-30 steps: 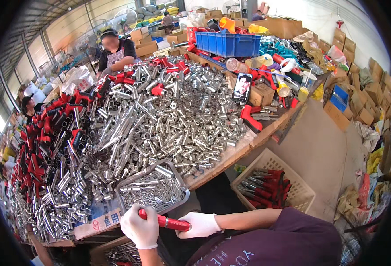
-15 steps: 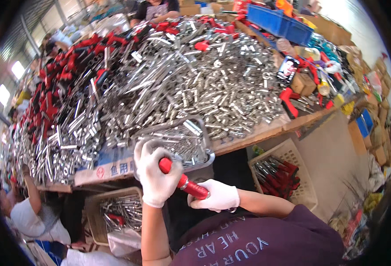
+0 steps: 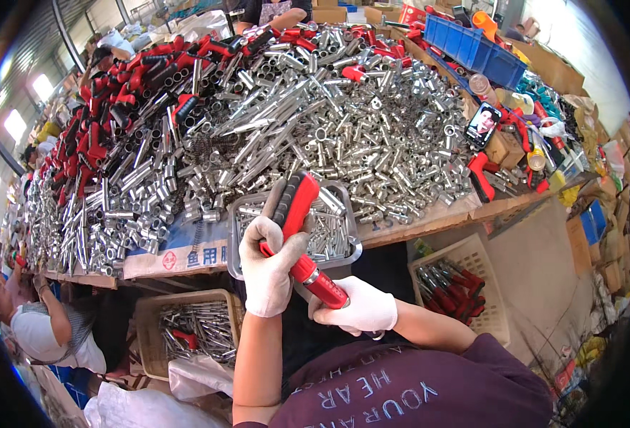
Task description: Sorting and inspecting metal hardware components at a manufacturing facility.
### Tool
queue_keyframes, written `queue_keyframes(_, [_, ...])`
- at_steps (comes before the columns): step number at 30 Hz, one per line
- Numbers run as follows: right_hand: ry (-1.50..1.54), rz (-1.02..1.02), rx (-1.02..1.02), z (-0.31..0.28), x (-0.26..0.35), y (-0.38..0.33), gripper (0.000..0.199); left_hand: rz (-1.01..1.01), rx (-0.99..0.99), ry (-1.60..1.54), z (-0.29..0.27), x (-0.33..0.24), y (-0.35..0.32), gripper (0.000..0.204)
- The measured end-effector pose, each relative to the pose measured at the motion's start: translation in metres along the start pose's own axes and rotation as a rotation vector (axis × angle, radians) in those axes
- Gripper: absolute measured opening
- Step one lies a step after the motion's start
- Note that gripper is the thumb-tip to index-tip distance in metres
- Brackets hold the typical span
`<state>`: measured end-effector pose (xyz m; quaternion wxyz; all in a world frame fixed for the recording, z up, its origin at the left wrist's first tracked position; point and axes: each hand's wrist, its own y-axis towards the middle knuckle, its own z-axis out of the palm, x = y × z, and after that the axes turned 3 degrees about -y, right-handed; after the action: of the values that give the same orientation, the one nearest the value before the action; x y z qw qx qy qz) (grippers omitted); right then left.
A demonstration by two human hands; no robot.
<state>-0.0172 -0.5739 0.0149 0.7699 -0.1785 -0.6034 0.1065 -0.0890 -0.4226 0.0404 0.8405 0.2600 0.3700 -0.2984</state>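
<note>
From the head camera, a shallow grey tray of shiny metal sockets sits at the table edge, and cream baskets below hold more steel parts and red-handled tools. The gloved left hand wraps its fingers round a ribbed red-and-black handle; the right hand closes on its lower end, just before the tray.

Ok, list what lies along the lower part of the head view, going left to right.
Beige basket of metal parts → white-gloved left hand → red and black tool handle → white-gloved right hand → beige basket of red-handled tools.
</note>
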Motion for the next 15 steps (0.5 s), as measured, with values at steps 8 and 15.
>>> queue_keyframes(8, [-0.017, -0.111, -0.031, -0.001, 0.018, 0.003, 0.015, 0.193, 0.021, 0.371, 0.019, -0.020, 0.018, 0.038])
queue_keyframes(15, [0.215, -0.076, 0.268, 0.003, 0.012, -0.008, 0.017, 0.141, 0.140, -0.059, 0.021, -0.017, 0.009, 0.012])
